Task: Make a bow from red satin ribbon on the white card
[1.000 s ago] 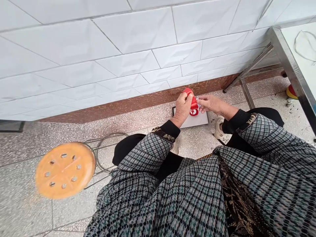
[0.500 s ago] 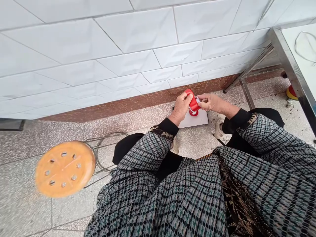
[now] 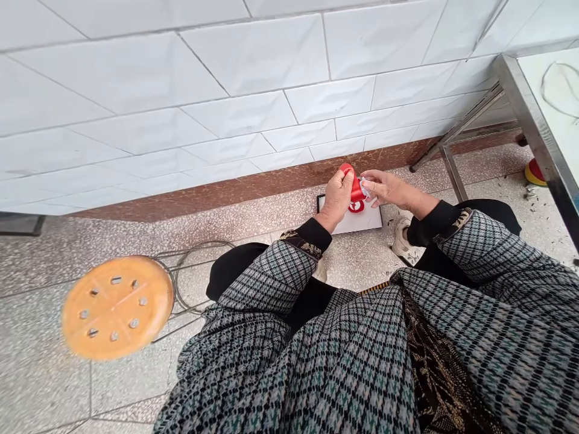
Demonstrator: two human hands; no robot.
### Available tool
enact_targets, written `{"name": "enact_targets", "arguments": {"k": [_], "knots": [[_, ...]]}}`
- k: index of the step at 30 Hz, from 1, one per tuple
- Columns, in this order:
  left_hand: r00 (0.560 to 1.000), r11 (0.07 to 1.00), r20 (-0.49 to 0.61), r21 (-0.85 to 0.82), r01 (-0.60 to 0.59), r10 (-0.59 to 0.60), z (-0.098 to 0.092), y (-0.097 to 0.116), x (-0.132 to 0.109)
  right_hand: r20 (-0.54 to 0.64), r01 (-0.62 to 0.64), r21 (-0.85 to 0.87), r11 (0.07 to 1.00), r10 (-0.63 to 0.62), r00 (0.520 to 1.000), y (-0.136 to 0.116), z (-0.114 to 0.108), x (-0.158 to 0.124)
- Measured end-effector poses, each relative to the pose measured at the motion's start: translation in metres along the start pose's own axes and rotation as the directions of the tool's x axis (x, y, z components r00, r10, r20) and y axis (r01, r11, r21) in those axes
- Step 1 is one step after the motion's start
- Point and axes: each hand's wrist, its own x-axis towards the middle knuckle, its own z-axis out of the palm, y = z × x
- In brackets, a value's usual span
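My left hand is closed around a small red object, holding it upright above the floor. My right hand pinches a small whitish piece at the red object's right side. Directly below both hands a white card with a red round mark lies flat on the floor near the wall. I am seated, with checked sleeves and dark trousers filling the lower view.
An orange round stool with a wire frame stands at the left. A metal table with slanted legs is at the right, with a red and yellow item beneath it. A white tiled wall runs along the back.
Both hands shifted slightly lower and closer together around the red object; my right fingers now hold a whitish piece against it. The view drifted a little.
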Motion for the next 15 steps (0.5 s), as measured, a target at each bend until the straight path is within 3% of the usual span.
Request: {"name": "enact_targets", "arguments": {"k": [3,6,10,15], "knots": [[0.997,0.995,-0.043,0.083,-0.056,0.060,-0.0011,0.0025,-0.0048,0.080,-0.113,0.140,0.984,0.102,0.992,-0.0040,0.0010,-0.0027],[0.996,0.994,-0.053,0.085,-0.069,0.073,-0.0008,0.0051,-0.0077,0.049,-0.096,0.168,0.981,0.089,0.995,-0.0062,0.0025,-0.0032],[1.000,0.998,0.003,-0.055,-0.027,0.028,0.0015,0.0065,-0.0069,0.024,-0.046,0.070,0.996,0.044,0.999,-0.0085,0.0023,-0.0025],[0.990,0.958,0.093,-0.260,0.123,-0.102,0.0031,0.0063,-0.0046,0.030,0.064,-0.111,0.992,-0.061,0.998,-0.0092,-0.0008,-0.0011]]}}
